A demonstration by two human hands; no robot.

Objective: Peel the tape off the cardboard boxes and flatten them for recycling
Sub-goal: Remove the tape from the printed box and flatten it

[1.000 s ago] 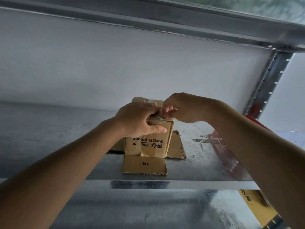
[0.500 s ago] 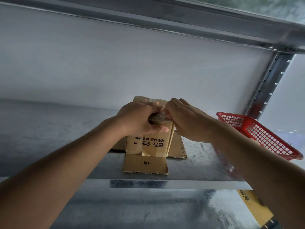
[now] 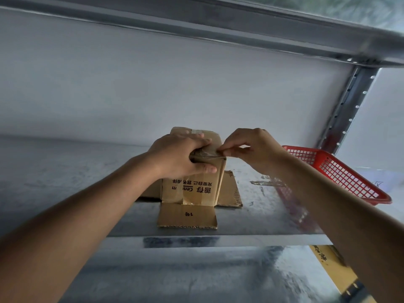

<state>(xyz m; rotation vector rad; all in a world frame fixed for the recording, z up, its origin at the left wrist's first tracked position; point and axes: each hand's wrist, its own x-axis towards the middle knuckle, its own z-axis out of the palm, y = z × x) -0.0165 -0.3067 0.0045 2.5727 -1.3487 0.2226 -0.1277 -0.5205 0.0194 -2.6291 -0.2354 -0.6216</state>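
The left hand (image 3: 181, 156) is gripping the top of the cardboard box (image 3: 194, 189), while the right hand (image 3: 251, 149) is pinching clear tape (image 3: 207, 153) at its upper edge. The box is standing on the metal shelf (image 3: 251, 219), a red basket (image 3: 341, 171) sitting nearby.

the scene is lit by soft, dim daylight with a cool grey cast, seemingly brightest at the right side, where the wall (image 3: 382, 127) looks paler. the metal shelf (image 3: 65, 182) carries a dull sheen and faint reflections rather than hard glare. a soft shadow lies under the cardboard box (image 3: 192, 189) on its left. wide-angle distortion bends the upper beam (image 3: 218, 20) and stretches both forearms at the lower corners. the near shelf edge and bottom right corner are blurred; the centre is fairly sharp.
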